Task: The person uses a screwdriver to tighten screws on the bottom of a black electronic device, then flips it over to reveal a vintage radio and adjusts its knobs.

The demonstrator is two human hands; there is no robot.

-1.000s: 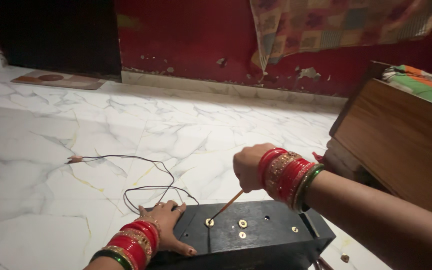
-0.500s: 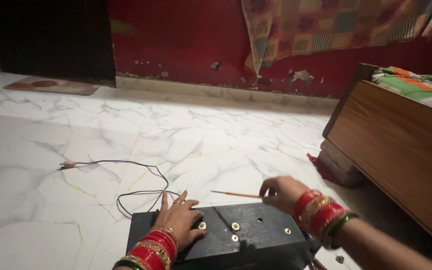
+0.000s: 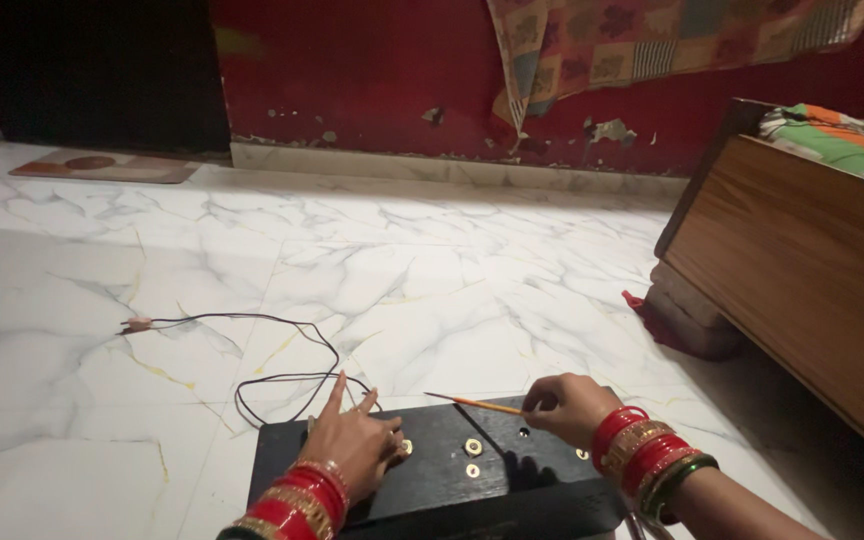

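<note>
Right hand (image 3: 564, 408) is pinching a thin orange stick (image 3: 472, 403), fingers closed on its near end, its tip pointing left above the black box (image 3: 432, 480); left hand (image 3: 354, 440) is lying flat and open on the box top, holding nothing, index finger stretching toward the wire (image 3: 252, 350) on the floor (image 3: 432, 270). Judging by this, keeping the left palm pressing down should be steadying the box while the stick tip is being guided to a fitting. Showing: one box, one stick, one wire, three brass rings (image 3: 473, 447) visible, one wooden bed (image 3: 802, 270).
</note>
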